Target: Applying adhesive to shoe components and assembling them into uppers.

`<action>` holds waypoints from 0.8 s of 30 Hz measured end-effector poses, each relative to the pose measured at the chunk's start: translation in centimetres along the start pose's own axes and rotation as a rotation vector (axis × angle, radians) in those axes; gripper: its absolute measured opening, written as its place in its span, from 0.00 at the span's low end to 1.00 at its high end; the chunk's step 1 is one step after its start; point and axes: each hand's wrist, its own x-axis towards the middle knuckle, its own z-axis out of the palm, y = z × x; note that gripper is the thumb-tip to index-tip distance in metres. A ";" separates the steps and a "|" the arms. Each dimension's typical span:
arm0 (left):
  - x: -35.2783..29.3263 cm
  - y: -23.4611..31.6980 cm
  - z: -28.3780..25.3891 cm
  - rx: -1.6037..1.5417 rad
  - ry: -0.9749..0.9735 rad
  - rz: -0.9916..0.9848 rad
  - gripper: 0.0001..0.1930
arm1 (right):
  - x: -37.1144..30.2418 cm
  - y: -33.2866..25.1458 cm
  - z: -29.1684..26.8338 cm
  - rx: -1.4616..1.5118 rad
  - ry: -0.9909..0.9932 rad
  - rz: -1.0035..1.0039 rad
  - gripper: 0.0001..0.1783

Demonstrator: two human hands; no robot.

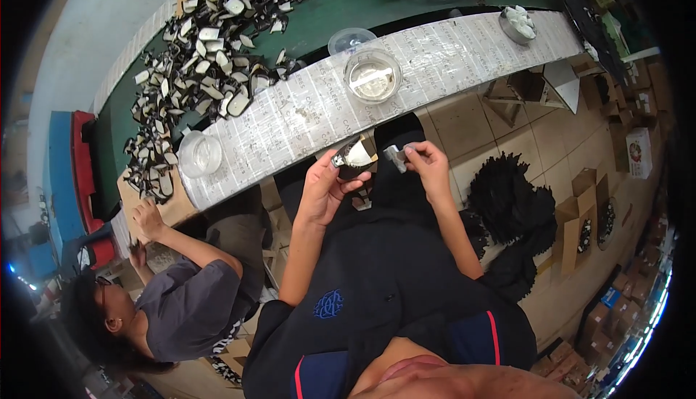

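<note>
Clear plastic makes up the round tub (384,97) standing on the pale, patterned strip (449,52) along the table's near edge; something whitish lies across it, too indistinct to name. Just behind sits a clear, lid-like disc (351,39). Farther right, a low round tin (513,35) is heaped with crumpled white material (519,18), and at the left end stands another clear tub (199,171), its contents hard to make out. On the floor to the right, an open carton (568,245) holds a dark item with white flecks.

The person's left hand (325,190) holds 1 small curved piece (355,155) in front of the body, just off the table edge — glossy black outside, cream-white on the face, with pale flecks along its dark side. Thumb and fingers are closed around its sides. Near it, apart from the piece, the right hand (429,168) pinches a small grey scrap (396,157) between thumb and fingers.

Many similar black-and-white pieces (217,58) are heaped loosely on the green tabletop (312,18). At the left, a co-worker's hand (147,219) rests by the heap's lower end, over brown cardboard (176,200).
</note>
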 end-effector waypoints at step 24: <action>31.5 13.0 5.4 1.242 0.184 0.563 0.26 | 1.4 8.1 -2.9 0.322 0.037 -0.047 0.07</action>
